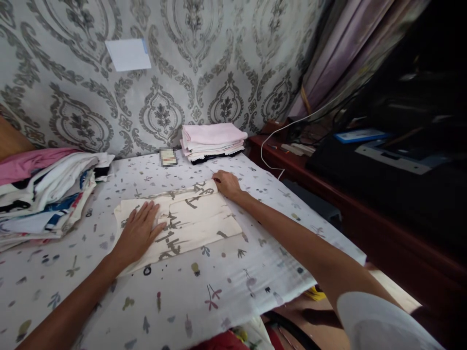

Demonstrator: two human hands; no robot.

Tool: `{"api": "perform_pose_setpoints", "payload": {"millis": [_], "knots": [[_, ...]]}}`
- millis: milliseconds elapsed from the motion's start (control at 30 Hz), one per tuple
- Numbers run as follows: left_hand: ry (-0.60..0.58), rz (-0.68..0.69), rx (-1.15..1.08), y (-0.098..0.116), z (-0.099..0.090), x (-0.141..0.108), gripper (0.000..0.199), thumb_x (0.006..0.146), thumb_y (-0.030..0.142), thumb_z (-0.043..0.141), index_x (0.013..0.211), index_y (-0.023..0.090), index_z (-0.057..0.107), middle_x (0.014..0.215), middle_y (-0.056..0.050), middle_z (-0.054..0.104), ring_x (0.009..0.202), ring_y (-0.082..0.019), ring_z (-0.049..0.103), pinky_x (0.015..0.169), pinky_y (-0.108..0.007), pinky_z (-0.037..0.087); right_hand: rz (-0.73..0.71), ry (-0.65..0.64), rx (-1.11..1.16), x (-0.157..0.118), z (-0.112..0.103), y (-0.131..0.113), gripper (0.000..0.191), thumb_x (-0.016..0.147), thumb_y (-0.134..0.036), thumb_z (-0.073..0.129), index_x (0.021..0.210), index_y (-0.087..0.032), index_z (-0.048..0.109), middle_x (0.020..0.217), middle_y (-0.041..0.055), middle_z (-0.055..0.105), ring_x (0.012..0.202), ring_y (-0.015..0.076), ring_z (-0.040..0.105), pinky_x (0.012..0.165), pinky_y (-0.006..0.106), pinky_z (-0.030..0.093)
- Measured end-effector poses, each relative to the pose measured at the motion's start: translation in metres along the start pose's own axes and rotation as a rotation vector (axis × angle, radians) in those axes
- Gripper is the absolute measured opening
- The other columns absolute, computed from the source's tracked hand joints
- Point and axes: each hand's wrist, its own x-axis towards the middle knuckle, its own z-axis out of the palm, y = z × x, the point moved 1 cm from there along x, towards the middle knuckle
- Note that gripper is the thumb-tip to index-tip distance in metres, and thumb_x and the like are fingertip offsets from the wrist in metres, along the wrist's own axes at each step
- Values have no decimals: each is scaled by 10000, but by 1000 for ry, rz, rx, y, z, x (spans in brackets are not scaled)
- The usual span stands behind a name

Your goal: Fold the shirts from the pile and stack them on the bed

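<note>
A cream garment (199,225) with grey-brown lettering lies on the patterned bed sheet (175,296), its far edge turned over in a strip. I cannot tell which kind of garment it is. My left hand (140,231) rests flat on its left part, fingers stretched out. At the far right corner of the cloth, my right hand (226,184) has its fingers closed on the turned-over edge. The fingertips there are partly hidden.
Stacked clothes (47,189) lie at the left. Against the wall sit a folded pink and white pile (213,141) and a small blurred item (168,157). A dark red desk (350,214) with a white cable (263,146) borders the right side.
</note>
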Motion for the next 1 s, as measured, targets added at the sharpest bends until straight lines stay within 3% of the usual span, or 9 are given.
{"api": "perform_pose_setpoints", "payload": {"millis": [167,267,400,533,600,733,900,1000], "knots": [[22,9,23,-2,2,0,727,1003,606,187,1550,148,329,1618,-122,308,1516,-296,224,1205,-525,265,-9,-12,19,0,-4,4,292,916,-154,472,1026,-199,738,1092,86,707,981,232,623,753,300,449],[36,11,23,-2,3,0,709,1004,594,202,1552,161,323,1614,-121,319,1512,-298,238,1203,-526,266,-6,-16,30,-2,-11,6,386,917,-105,427,1191,-169,691,1176,106,692,1059,238,622,848,318,472],[22,5,7,-1,2,1,742,996,617,180,1541,139,339,1615,-138,311,1517,-302,221,1207,-529,244,-44,8,47,-5,-12,-21,534,915,-40,324,1379,-141,569,1405,128,577,1262,235,544,1035,363,432],[24,-1,11,-1,0,2,773,990,636,142,1534,127,348,1614,-139,312,1517,-299,223,1213,-513,231,-375,-100,113,-12,9,-70,537,1024,-342,313,1510,-132,405,1595,110,369,1473,227,319,1188,394,294],[31,4,16,-1,0,1,771,990,634,136,1536,131,345,1615,-136,313,1515,-301,229,1211,-509,238,-419,-204,106,-18,21,-81,658,1022,-514,278,1544,-118,333,1630,121,277,1512,243,231,1221,424,224],[10,2,10,-1,-1,1,785,987,643,128,1545,130,333,1621,-131,298,1516,-305,222,1207,-513,249,-343,-270,34,-30,29,-66,711,1013,-582,235,1567,-141,288,1648,109,217,1531,232,164,1246,433,123],[-17,-6,-4,0,-2,1,785,990,645,121,1552,137,326,1631,-120,272,1523,-297,199,1214,-504,233,-217,-232,-30,-32,13,-27,662,1028,-550,216,1559,-167,315,1635,118,267,1526,248,184,1230,511,141],[-47,-21,-14,0,-2,1,801,987,655,114,1552,126,322,1641,-117,239,1531,-288,169,1223,-497,211,-92,-193,-48,-38,2,-22,656,1034,-541,189,1532,-151,364,1618,152,303,1520,272,205,1216,541,169]]}}
